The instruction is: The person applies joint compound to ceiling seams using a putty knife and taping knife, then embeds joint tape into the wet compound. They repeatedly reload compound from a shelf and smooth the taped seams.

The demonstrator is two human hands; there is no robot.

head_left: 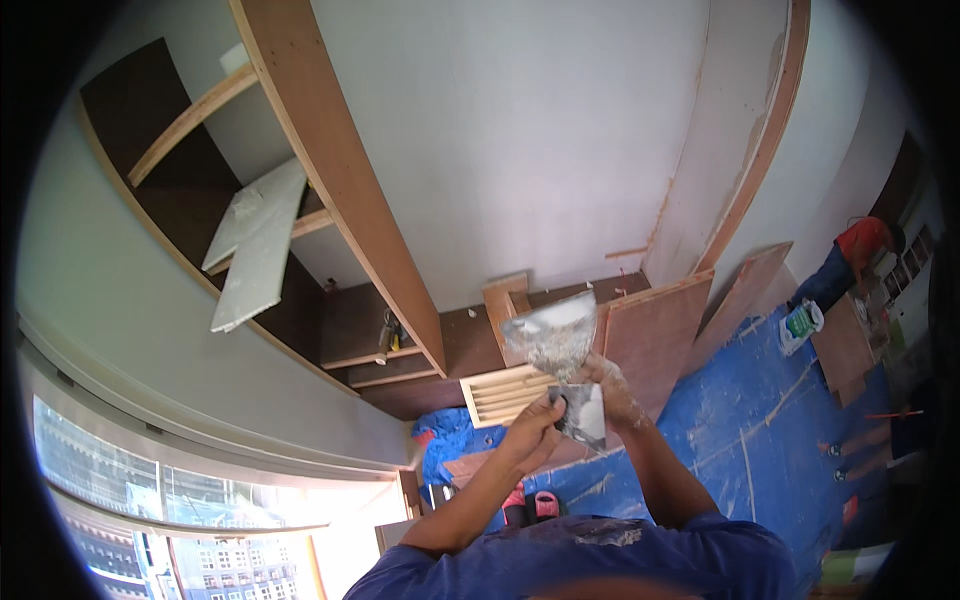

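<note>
Two scraper blades are held up in front of me. My left hand (535,435) grips the smaller one (585,420), thumb pressed against its dark upper part. My right hand (615,395) is closed on the handle of the wide putty knife (550,330), whose blade is smeared with pale filler. The two tools almost meet or touch; I cannot tell which. Behind them lie a slatted light-wood panel (495,395) and plywood sheets (650,340).
Open shelving (280,120) at upper left bears white boards (250,260). A blue sheet (730,440) covers the floor. At the right, a co-worker in red (858,240) bends by a white bucket (800,325), and another person's legs (865,445) show. A window (180,500) is lower left.
</note>
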